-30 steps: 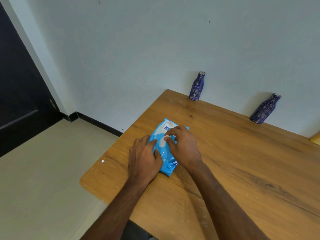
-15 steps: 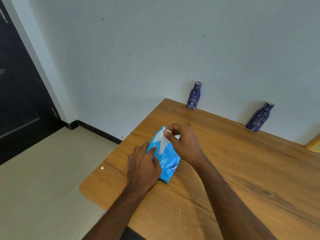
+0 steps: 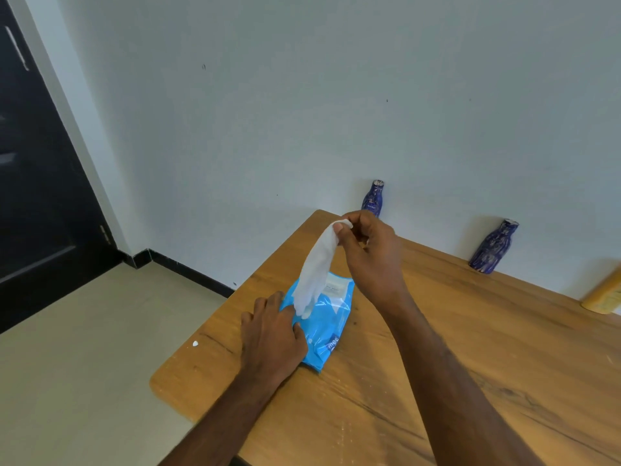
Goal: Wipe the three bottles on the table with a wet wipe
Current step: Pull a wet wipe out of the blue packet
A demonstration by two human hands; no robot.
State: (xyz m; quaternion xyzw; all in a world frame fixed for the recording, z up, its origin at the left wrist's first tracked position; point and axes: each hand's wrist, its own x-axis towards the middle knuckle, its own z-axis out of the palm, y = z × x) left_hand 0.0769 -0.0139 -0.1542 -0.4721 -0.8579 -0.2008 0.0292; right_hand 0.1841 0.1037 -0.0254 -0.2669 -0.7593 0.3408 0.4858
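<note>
The right hand (image 3: 369, 253) was raised above the brown wooden desk (image 3: 470, 348), its thumb and fingertips pinching the top end of a white wet wipe (image 3: 316, 267). The wipe hung down in a long crumpled strip, its lower end reaching the opening of the bright blue plastic wipe packet (image 3: 327, 326), which lay flat on the desk near its left edge. The left hand (image 3: 272, 334) rested palm-down on the near left part of the packet, fingers spread and fairly straight, pressing it against the desk.

Along the far edge of the desk, against the pale wall (image 3: 302, 95), stood a dark blue patterned bottle (image 3: 373, 198), partly behind the raised hand, and a second dark blue bottle (image 3: 492, 247) well apart to its right. A yellow bottle (image 3: 605, 295) showed only in part at the right border.
</note>
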